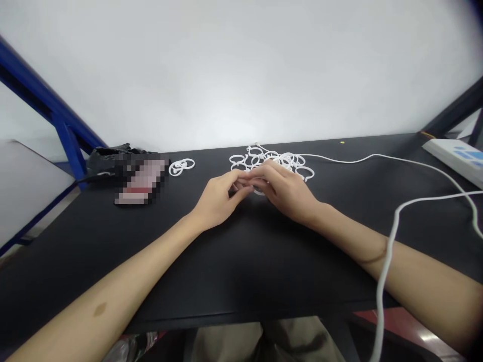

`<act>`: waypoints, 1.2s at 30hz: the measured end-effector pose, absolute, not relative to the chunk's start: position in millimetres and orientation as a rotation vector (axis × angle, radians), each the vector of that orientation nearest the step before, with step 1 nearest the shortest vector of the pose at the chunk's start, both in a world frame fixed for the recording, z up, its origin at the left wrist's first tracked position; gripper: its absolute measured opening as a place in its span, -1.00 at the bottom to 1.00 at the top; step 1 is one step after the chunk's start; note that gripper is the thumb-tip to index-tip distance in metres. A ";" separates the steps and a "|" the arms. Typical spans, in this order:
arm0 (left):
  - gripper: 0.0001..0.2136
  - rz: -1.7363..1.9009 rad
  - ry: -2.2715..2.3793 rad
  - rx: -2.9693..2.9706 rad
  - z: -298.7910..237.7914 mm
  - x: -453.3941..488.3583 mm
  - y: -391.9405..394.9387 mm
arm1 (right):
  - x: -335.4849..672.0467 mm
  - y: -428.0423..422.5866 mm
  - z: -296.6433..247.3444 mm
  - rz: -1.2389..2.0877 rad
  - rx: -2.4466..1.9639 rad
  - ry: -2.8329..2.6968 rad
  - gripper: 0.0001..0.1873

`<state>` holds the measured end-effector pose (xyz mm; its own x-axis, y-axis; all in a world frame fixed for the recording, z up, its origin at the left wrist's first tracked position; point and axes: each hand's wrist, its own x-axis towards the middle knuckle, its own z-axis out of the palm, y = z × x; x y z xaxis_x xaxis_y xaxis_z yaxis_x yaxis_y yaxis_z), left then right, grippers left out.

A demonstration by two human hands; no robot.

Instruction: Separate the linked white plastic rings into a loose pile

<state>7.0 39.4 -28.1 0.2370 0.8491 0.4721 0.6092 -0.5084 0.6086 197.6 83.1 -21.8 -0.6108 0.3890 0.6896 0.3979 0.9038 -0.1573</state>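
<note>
My left hand (219, 198) and my right hand (289, 191) meet at the fingertips above the middle of the black table (234, 271). Both have their fingers bent and closed together. Part of a white plastic ring (258, 191) shows at the fingertips, between the two hands; the fingers hide the rest of it. Just behind the hands lies a loose pile of white plastic rings (256, 160), with small knobs on some of them. My right hand covers the near part of this pile.
A few more white rings (181, 166) lie apart at the left. Beside them are a blurred-out phone-like object (142, 182) and a crumpled black bag (101, 163). A white cable (394, 221) crosses over my right forearm. A white box (456, 158) stands far right; blue frame bars (41, 95) rise at left.
</note>
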 end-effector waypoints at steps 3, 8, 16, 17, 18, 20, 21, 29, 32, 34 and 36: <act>-0.92 1.136 1.350 2.159 -27.3 6.8 38.5 | 195.7 81.5 -23.6 0.042 -0.530 -2.258 -0.84; -0.94 1.291 1.347 2.095 -28.0 6.6 38.3 | 195.1 82.6 -22.8 0.186 -0.655 -2.170 -0.86; -0.94 1.365 1.444 2.504 -23.9 -5.5 39.5 | 197.6 77.9 -15.6 0.945 -0.808 -1.938 -0.73; -0.92 1.322 1.428 2.576 -24.1 -7.6 40.0 | 196.9 77.0 -15.6 0.983 -0.821 -1.908 -0.76; -0.89 1.281 1.410 2.632 -24.4 -9.4 40.5 | 196.2 76.3 -15.8 0.995 -0.831 -1.892 -0.77; -0.87 1.216 1.400 2.680 -25.7 -11.1 40.9 | 195.4 75.9 -17.5 0.928 -0.842 -1.915 -0.79; -0.86 1.183 1.413 2.675 -26.4 -11.0 40.7 | 195.4 76.1 -18.8 0.845 -0.838 -1.953 -0.80; -0.70 0.935 1.524 2.619 -26.4 0.2 36.6 | 197.2 76.4 -25.2 0.298 -0.609 -2.218 -0.83; -0.72 0.944 1.481 2.550 -23.2 0.6 34.8 | 197.5 76.5 -23.6 0.251 -0.586 -2.241 -0.82; -0.67 0.952 1.450 2.512 -21.4 -0.8 33.7 | 197.8 76.9 -23.1 0.204 -0.600 -2.251 -0.81; -0.65 0.950 1.452 2.498 -20.7 -2.5 33.3 | 198.1 77.0 -22.9 0.168 -0.613 -2.258 -0.81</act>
<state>-2.5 33.3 -20.7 0.3510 0.8134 0.4638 0.7509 -0.5405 0.3795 198.1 77.0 -22.9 -0.5840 0.4786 0.6557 0.3762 0.8753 -0.3039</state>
